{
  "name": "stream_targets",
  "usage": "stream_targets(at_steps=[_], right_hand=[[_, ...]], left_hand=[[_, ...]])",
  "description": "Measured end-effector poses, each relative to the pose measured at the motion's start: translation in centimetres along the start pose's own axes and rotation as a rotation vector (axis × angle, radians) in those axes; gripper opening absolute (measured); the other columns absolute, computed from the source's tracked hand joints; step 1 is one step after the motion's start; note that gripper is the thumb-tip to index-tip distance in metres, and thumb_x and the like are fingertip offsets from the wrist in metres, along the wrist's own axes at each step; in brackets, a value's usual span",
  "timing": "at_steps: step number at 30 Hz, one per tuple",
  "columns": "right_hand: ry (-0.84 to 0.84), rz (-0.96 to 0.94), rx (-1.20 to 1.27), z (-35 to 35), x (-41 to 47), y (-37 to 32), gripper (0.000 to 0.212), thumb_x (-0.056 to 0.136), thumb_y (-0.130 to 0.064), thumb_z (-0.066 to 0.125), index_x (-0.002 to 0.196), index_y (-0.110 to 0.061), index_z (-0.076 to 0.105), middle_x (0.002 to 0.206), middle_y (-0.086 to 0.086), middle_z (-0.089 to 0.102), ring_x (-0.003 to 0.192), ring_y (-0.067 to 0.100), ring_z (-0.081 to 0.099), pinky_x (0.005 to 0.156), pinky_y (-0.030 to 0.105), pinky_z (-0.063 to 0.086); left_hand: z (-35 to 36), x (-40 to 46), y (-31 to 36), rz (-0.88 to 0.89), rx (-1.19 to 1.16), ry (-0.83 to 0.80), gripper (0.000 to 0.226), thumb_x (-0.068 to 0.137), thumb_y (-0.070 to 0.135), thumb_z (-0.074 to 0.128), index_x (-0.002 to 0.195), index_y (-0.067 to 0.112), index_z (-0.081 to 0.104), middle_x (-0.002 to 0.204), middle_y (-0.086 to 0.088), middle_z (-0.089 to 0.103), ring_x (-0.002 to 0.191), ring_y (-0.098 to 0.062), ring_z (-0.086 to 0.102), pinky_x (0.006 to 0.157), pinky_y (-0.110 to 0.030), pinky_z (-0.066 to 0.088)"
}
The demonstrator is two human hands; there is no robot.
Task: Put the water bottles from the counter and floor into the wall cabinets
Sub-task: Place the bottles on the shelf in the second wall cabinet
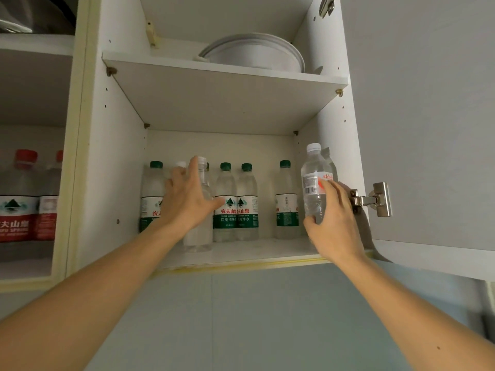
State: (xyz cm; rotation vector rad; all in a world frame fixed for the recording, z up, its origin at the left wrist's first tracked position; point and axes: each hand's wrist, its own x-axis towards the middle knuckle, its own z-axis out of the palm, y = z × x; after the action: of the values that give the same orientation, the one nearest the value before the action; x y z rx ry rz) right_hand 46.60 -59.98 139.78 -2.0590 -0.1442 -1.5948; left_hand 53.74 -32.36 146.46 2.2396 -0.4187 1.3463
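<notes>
The open wall cabinet's lower shelf (267, 250) holds several green-capped, green-labelled water bottles (225, 204) in a row. My left hand (187, 199) is spread flat against a clear white-capped bottle (199, 236) standing at the front of the shelf; its fingers are apart and not wrapped around it. My right hand (332, 220) grips a white-capped bottle with a red-and-white label (313, 178), upright at the shelf's right end, beside the cabinet wall. One more green-labelled bottle (286, 202) stands just left of it.
The upper shelf (214, 84) carries a white round pot or bowl (257, 54). The cabinet door (428, 129) hangs open at the right on a metal hinge (375, 199). The neighbouring cabinet at the left holds red-capped bottles (21, 199). A grey wall lies below.
</notes>
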Motion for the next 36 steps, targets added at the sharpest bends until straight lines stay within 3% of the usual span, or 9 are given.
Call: stream_targets(at_steps=[3, 6, 9, 14, 19, 22, 29, 33, 36], right_hand=[[0.056, -0.046, 0.004, -0.1, -0.2, -0.1, 0.07, 0.085, -0.006, 0.069, 0.147, -0.019, 0.04, 0.142, 0.003, 0.043, 0.132, 0.021, 0.043, 0.102, 0.03, 0.04], [0.081, -0.04, -0.002, 0.0, -0.3, -0.3, 0.07, 0.083, -0.005, 0.069, 0.144, -0.022, 0.04, 0.134, 0.004, 0.042, 0.123, 0.019, 0.044, 0.094, 0.026, 0.04], [0.036, -0.037, -0.095, 0.3, -0.1, -0.6, 0.073, 0.086, -0.01, 0.069, 0.149, -0.018, 0.032, 0.141, 0.008, 0.035, 0.129, 0.024, 0.041, 0.099, 0.034, 0.046], [-0.105, 0.026, -0.2, 0.5, 0.6, -1.1, 0.086, 0.089, -0.016, 0.071, 0.155, -0.015, 0.016, 0.156, 0.011, 0.019, 0.143, 0.037, 0.026, 0.109, 0.048, 0.042], [-0.158, 0.179, -0.196, 1.2, 3.1, -2.1, 0.099, 0.086, -0.025, 0.079, 0.157, -0.02, 0.01, 0.15, 0.017, 0.032, 0.138, 0.042, 0.033, 0.104, 0.054, 0.043], [-0.201, 0.294, -0.1, 1.8, 4.9, -2.4, 0.093, 0.08, -0.023, 0.084, 0.15, -0.018, 0.022, 0.145, 0.016, 0.042, 0.132, 0.04, 0.046, 0.104, 0.056, 0.047], [-0.422, 0.329, -0.147, 3.7, 7.9, -2.3, 0.073, 0.077, -0.035, 0.083, 0.134, -0.012, 0.045, 0.126, 0.01, 0.061, 0.113, 0.031, 0.062, 0.097, 0.049, 0.054], [-0.523, 0.343, -0.091, 5.4, 9.1, -2.3, 0.053, 0.081, -0.025, 0.075, 0.128, -0.013, 0.053, 0.111, 0.006, 0.068, 0.098, 0.023, 0.067, 0.086, 0.038, 0.058], [-0.516, 0.351, -0.029, 6.5, 9.2, -2.2, 0.053, 0.081, -0.019, 0.073, 0.13, -0.013, 0.052, 0.109, 0.003, 0.066, 0.092, 0.018, 0.065, 0.071, 0.026, 0.053]], left_hand=[[0.6, 0.0, -0.3, -0.02, -0.052, -0.035, 0.107, 0.078, 0.049, 0.082, 0.154, 0.041, 0.007, 0.146, -0.017, 0.036, 0.124, -0.04, 0.051, 0.09, -0.053, 0.053], [1.0, 0.2, -1.0, 0.005, -0.074, -0.017, 0.11, 0.083, 0.047, 0.079, 0.156, 0.046, -0.002, 0.146, -0.018, 0.04, 0.12, -0.038, 0.054, 0.083, -0.048, 0.052], [1.3, 0.4, -1.7, 0.027, -0.111, -0.015, 0.105, 0.086, 0.048, 0.075, 0.156, 0.049, -0.004, 0.146, -0.017, 0.042, 0.123, -0.038, 0.052, 0.088, -0.049, 0.049], [1.3, 0.3, -1.9, 0.038, -0.11, -0.031, 0.104, 0.087, 0.05, 0.073, 0.156, 0.048, -0.005, 0.15, -0.018, 0.038, 0.129, -0.041, 0.047, 0.099, -0.057, 0.047], [1.5, 0.0, -1.7, 0.047, -0.062, -0.046, 0.103, 0.089, 0.048, 0.071, 0.155, 0.048, -0.008, 0.149, -0.022, 0.038, 0.128, -0.044, 0.049, 0.094, -0.06, 0.052], [1.5, -0.1, -1.7, 0.048, -0.051, -0.039, 0.103, 0.089, 0.049, 0.07, 0.154, 0.05, -0.01, 0.149, -0.02, 0.037, 0.128, -0.042, 0.049, 0.094, -0.061, 0.052], [1.6, -0.1, -1.8, 0.05, -0.06, -0.033, 0.105, 0.089, 0.048, 0.07, 0.149, 0.054, -0.016, 0.14, -0.018, 0.046, 0.12, -0.039, 0.055, 0.089, -0.06, 0.055], [1.5, 0.0, -1.9, 0.058, -0.075, -0.024, 0.101, 0.09, 0.048, 0.069, 0.15, 0.052, -0.011, 0.13, -0.016, 0.051, 0.113, -0.035, 0.055, 0.083, -0.056, 0.057], [1.5, 0.1, -1.9, 0.074, -0.073, -0.021, 0.1, 0.09, 0.047, 0.069, 0.152, 0.049, -0.01, 0.127, -0.014, 0.052, 0.11, -0.032, 0.055, 0.082, -0.052, 0.057]])
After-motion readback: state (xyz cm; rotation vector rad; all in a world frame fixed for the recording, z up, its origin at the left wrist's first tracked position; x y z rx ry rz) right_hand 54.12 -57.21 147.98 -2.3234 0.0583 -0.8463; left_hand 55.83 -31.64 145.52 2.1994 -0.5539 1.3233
